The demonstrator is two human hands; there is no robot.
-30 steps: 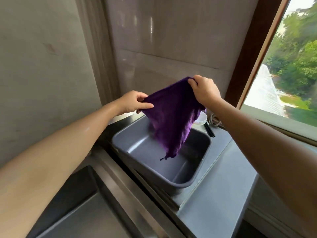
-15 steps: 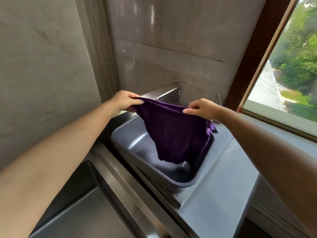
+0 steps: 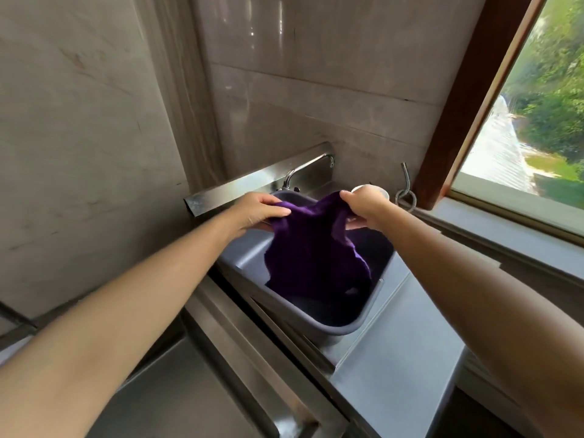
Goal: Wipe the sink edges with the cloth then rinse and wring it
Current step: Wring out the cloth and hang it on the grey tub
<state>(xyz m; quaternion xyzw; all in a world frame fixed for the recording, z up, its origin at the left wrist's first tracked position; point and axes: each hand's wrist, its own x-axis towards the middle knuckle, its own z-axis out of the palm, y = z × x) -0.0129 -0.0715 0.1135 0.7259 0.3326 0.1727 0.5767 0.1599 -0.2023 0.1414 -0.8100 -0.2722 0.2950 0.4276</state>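
Note:
A purple cloth (image 3: 311, 254) hangs between both my hands over a grey plastic basin (image 3: 354, 325). My left hand (image 3: 259, 211) pinches the cloth's left top corner. The right top edge is gripped by my right hand (image 3: 363, 205). The cloth's lower part droops into the basin. In the lower left lies the stainless steel sink (image 3: 177, 393), with its rim running diagonally. A chrome tap (image 3: 297, 173) stands behind the basin at the backsplash.
A white cup (image 3: 379, 190) sits behind my right hand. A metal hose loop (image 3: 406, 192) hangs by the brown window frame (image 3: 455, 105). The grey counter (image 3: 398, 368) extends right of the basin; tiled walls close off the left and back.
Both hands have lowered the cloth from chest height down toward the basin, and its lower part now sags inside. The view has tilted, revealing the tap and the cup.

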